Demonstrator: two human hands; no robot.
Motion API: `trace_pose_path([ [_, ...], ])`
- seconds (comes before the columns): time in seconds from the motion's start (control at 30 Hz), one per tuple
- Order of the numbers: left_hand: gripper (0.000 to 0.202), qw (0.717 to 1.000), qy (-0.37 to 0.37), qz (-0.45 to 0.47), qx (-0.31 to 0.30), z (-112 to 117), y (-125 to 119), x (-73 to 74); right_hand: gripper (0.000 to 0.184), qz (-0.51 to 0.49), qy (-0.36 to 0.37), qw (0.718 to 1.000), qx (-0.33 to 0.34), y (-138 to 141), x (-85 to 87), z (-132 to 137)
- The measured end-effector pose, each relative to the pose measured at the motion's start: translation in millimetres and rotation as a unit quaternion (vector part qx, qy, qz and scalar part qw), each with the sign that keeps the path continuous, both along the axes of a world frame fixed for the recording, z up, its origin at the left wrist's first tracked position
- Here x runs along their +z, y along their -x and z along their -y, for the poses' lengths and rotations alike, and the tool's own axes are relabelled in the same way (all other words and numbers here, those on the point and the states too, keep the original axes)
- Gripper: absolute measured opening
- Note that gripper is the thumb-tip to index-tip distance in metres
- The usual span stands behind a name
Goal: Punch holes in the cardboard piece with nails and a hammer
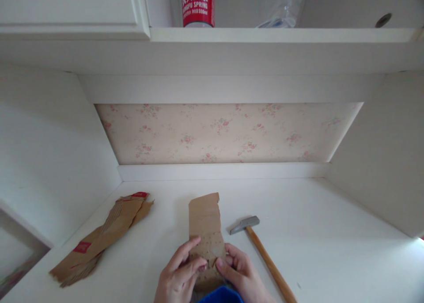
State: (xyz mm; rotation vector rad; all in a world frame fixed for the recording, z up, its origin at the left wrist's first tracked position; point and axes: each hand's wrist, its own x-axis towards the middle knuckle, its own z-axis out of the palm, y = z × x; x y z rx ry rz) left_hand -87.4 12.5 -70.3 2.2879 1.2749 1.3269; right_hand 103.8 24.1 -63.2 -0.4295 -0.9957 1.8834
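A strip of brown cardboard with rows of small holes stands out in front of me, its far end torn at one corner. My right hand grips its right edge, thumb on top and fingers curled behind. On the other side, my left hand has its fingertips pinched together at the cardboard's surface, on something too small to make out. Just right of my right hand lies a hammer with a grey metal head and wooden handle. Something blue covers the cardboard's near end.
Torn brown cardboard with red patches lies at the left on the white tabletop. Overhead, a white shelf holds a red-labelled bottle and a clear plastic bottle. White side panels and a floral-papered wall enclose the space.
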Motion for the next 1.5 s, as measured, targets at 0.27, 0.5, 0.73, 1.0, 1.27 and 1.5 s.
trace_pose_path([
  [0.27, 0.015, 0.992, 0.089, 0.074, -0.049, 0, 0, 10.8, 0.021, -0.022, 0.026, 0.999, -0.009, 0, -15.1, -3],
  [0.5, 0.034, 0.94, 0.179, 0.291, 0.013, 2, -7, 9.6, 0.023, -0.022, 0.118, 0.991, -0.055, -5, -5.3, -4],
  [0.73, 0.039, 0.885, 0.334, 0.313, -0.085, 1, -14, 20.4, 0.025, -0.018, 0.166, 0.985, -0.043, -5, -5.5, -5],
  [1.0, 0.029, 0.909, 0.313, 0.242, -0.13, 3, -15, 24.4, 0.029, -0.034, 0.139, 0.99, -0.014, -3, -8.5, -6],
  [1.27, 0.026, 0.941, 0.279, 0.159, -0.108, 2, -10, 29.0, 0.03, -0.041, 0.124, 0.992, 0.003, 0, -14.8, -3],
  [1.5, 0.032, 0.97, 0.188, 0.113, -0.108, 0, -5, 16.2, 0.024, -0.052, 0.106, 0.993, 0.015, 0, -11.0, -4],
])
